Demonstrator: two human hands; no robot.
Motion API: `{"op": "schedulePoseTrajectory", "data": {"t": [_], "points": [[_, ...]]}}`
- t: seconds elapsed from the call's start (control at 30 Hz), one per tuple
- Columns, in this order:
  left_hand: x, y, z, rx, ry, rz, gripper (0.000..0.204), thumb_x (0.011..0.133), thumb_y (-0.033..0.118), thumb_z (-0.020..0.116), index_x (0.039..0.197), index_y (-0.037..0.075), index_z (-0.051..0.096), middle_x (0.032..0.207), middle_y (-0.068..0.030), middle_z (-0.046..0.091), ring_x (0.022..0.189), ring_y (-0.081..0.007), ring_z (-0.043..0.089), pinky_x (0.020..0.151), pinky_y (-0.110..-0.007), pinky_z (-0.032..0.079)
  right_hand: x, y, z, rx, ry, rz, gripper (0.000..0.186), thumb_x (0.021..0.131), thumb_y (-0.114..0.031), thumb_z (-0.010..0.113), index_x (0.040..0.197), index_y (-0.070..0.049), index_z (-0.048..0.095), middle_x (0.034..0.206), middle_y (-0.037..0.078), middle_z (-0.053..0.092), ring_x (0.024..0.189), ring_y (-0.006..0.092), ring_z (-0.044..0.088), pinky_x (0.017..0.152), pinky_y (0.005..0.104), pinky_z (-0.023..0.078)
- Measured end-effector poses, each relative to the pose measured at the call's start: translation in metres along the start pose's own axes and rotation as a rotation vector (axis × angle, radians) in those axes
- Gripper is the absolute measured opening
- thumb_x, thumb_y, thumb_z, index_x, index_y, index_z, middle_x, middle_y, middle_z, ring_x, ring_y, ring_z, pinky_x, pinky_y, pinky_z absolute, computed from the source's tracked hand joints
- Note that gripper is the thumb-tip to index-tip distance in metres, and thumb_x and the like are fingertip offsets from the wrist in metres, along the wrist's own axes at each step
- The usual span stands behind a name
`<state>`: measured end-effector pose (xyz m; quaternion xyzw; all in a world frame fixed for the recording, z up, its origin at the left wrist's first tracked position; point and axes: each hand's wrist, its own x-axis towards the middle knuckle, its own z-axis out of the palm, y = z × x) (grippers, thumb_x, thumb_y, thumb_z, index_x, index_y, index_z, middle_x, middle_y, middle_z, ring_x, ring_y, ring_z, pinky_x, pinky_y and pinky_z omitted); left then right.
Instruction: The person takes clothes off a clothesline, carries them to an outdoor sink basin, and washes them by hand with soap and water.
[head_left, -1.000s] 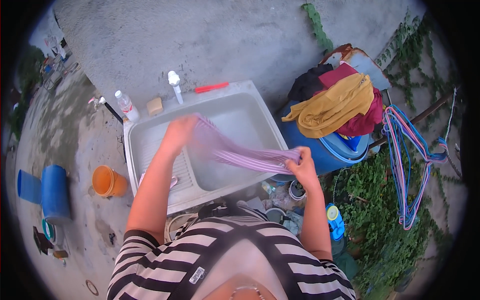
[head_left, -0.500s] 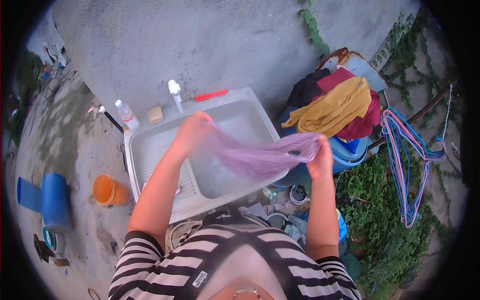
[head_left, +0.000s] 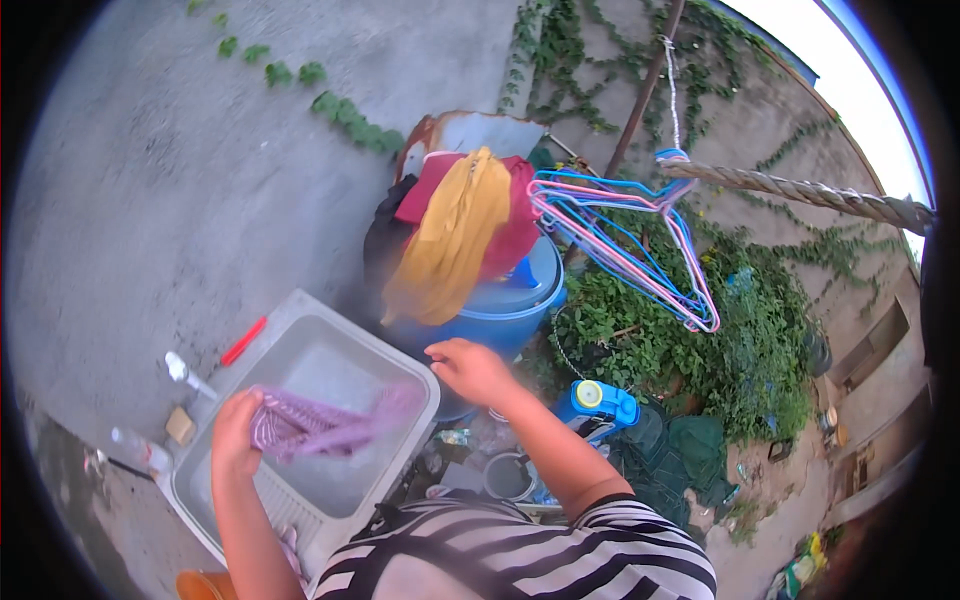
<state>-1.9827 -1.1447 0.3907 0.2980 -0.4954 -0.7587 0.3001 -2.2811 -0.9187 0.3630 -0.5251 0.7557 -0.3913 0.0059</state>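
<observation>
My left hand [head_left: 237, 425] grips one end of a purple striped cloth [head_left: 318, 428]. The rest of the cloth trails to the right over the basin of a grey sink [head_left: 345, 350], its far end blurred. My right hand [head_left: 472, 372] holds nothing and is raised past the sink's right edge, thumb and fingers partly apart. Nearest to it is a blue tub [head_left: 520, 318]. Heaped on top of the tub are a mustard garment [head_left: 455, 235], maroon cloth [head_left: 518, 215] and black cloth [head_left: 385, 235].
Blue, pink and purple hangers [head_left: 612, 262] hang at a wooden pole [head_left: 765, 182] on the right. A red bar [head_left: 243, 341], white faucet [head_left: 190, 375], tan block [head_left: 180, 426] and plastic bottle [head_left: 140, 450] line the sink's back rim. A blue jug [head_left: 598, 410] stands near my right forearm.
My view has swung right, toward the hangers. The purple cloth was stretched between both hands; my right hand has let go, and the cloth now hangs from my left hand alone.
</observation>
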Motion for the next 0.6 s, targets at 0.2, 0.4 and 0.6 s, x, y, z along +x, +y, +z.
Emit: {"op": "schedulePoseTrajectory", "data": {"t": [0.2,0.4,0.6], "points": [[-0.017,0.008,0.017,-0.041,-0.009,0.054,0.012,0.091,0.012,0.059,0.097,0.003,0.062,0.084,-0.0035,0.064,0.073,-0.011,0.061,0.064,-0.025,0.048,0.0,-0.043,-0.155,-0.307,0.836,-0.233,0.012,0.091,-0.007,0.055,0.087,-0.001,0.064,0.069,0.005,0.061,0.06,0.0116,0.058,0.053,0.0258,0.045],[-0.026,0.013,0.008,-0.012,0.092,0.144,0.01,0.09,0.011,0.062,0.097,0.004,0.062,0.084,0.001,0.063,0.074,-0.0062,0.057,0.069,-0.021,0.045,0.017,0.008,-0.319,-0.668,0.988,0.074,0.018,0.091,-0.01,0.051,0.101,-0.001,0.063,0.088,0.014,0.064,0.08,0.0264,0.063,0.073,0.0356,0.049],[-0.022,0.013,-0.011,0.093,0.057,0.166,0.015,0.09,0.013,0.063,0.101,0.002,0.062,0.084,0.0029,0.062,0.075,-0.0049,0.055,0.067,-0.02,0.043,0.038,0.058,-0.374,-0.148,0.422,0.516,0.027,0.096,-0.021,0.048,0.114,-0.007,0.063,0.114,0.016,0.065,0.109,0.032,0.06,0.092,0.035,0.044]]}}
